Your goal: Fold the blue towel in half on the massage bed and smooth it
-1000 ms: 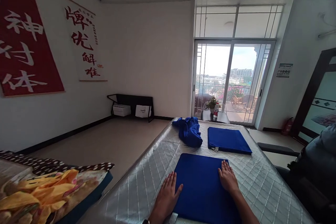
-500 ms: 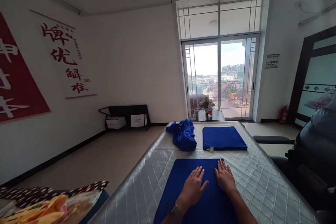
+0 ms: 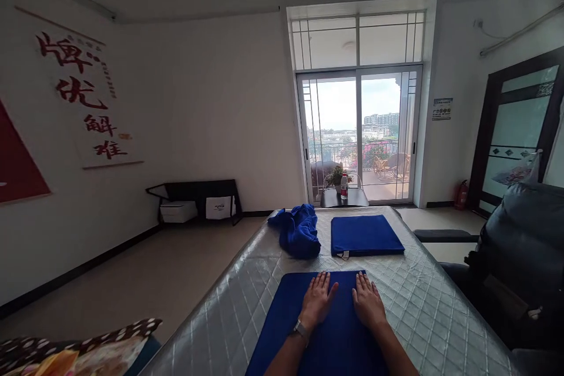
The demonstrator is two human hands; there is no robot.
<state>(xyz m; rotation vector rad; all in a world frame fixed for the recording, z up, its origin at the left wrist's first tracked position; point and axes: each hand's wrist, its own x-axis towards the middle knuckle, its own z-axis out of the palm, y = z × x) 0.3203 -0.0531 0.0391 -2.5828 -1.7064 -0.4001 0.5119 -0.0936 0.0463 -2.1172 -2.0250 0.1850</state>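
Note:
A blue cloth (image 3: 282, 323) lies flat on the silver quilted table cover (image 3: 423, 305) in front of me. My left hand (image 3: 318, 298) rests palm down near its far edge, fingers stretched out. On the cloth's far right corner lies my right hand (image 3: 368, 299), also flat with fingers extended. Neither hand grips anything. Beyond them sits a folded stack of blue cloth (image 3: 368, 235) with a small white tag on its near edge. To its left is a crumpled blue cloth (image 3: 299, 232) in a loose heap.
A small table with a bottle (image 3: 344, 187) and a potted plant (image 3: 337, 176) stands past the far end. A dark padded chair (image 3: 520, 247) is close on the right. Patterned fabric (image 3: 101, 352) lies at the lower left. A black rack (image 3: 198, 200) holds white boxes.
My left hand has slid forward to the cloth's far edge, level with the right hand. The right hand stays flat near the corner. The view has turned slightly right.

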